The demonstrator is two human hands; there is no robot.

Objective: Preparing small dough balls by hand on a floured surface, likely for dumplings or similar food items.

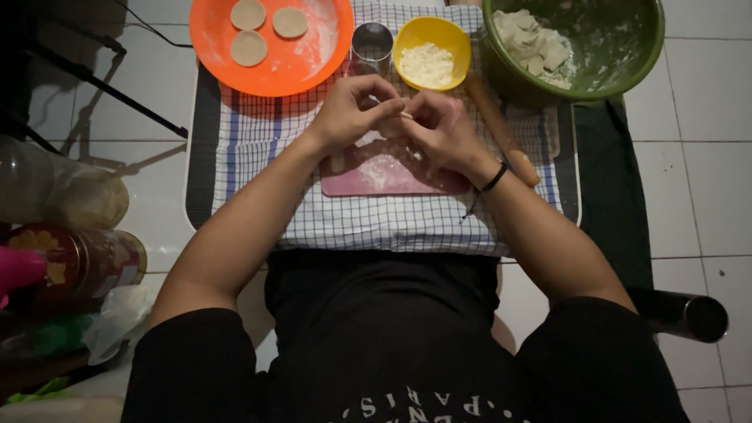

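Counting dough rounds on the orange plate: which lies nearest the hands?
The lower-left dough round on the orange plate; the other two sit farther up.

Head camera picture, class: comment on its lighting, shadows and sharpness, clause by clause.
Head view: light falls brightest on the orange plate, yellow bowl and checked cloth; the left edge with the jars and the black clothing below sink into dimness; thin stand shadows cross the white floor tiles; the left hand and right hand look slightly soft, so the bit pinched between them is hard to make out.

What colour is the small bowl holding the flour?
Yellow; the bowl shows clearly in the head view, between the metal cup and green basin.
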